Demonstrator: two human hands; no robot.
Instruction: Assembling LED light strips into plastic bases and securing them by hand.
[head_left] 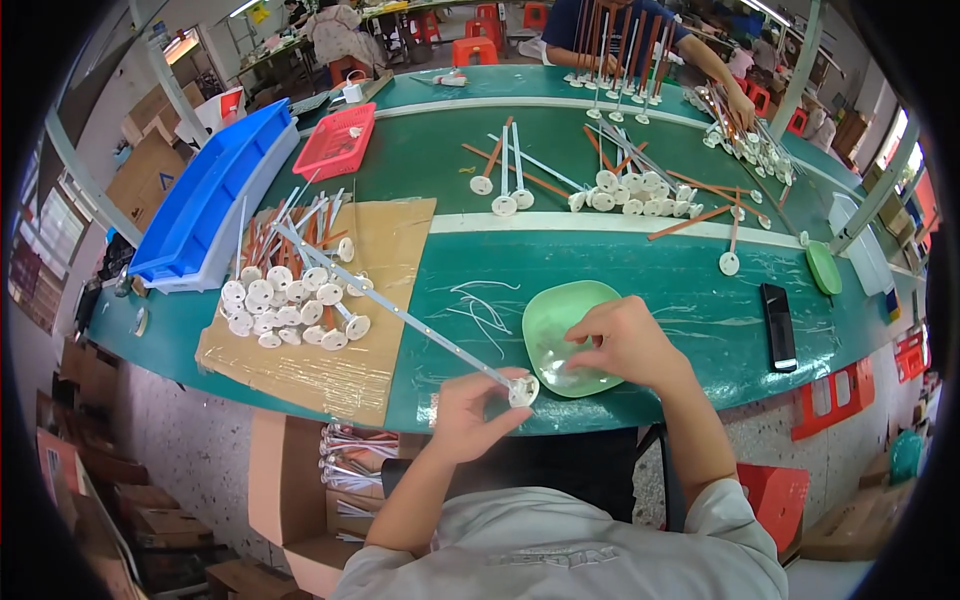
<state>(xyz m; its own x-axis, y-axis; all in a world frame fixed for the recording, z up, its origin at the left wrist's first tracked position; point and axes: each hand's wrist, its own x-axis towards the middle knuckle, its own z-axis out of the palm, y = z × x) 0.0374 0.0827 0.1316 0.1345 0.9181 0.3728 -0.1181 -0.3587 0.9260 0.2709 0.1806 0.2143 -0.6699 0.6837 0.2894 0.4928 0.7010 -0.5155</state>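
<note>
Left hand (466,415): fingers grasping white-disc strip (430,333), left of green dish (546,312).
Right hand (630,342): fingers over dish; grip unclear.
Risk: wrist nudge might tip dish.

Red stools (474,51) stand beyond the green table (720,300), with speckled floor (205,420) below and a window (42,255) left.

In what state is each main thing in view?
Slim grey strip with white round base: held, slanted
Left hand: holding strip's base end
Light green plastic bowl, centre: upright
Right hand: over bowl, fingers curled
Blue rectangular plastic bin: open
Brown cardboard box: open
Black phone: screen dark
</note>
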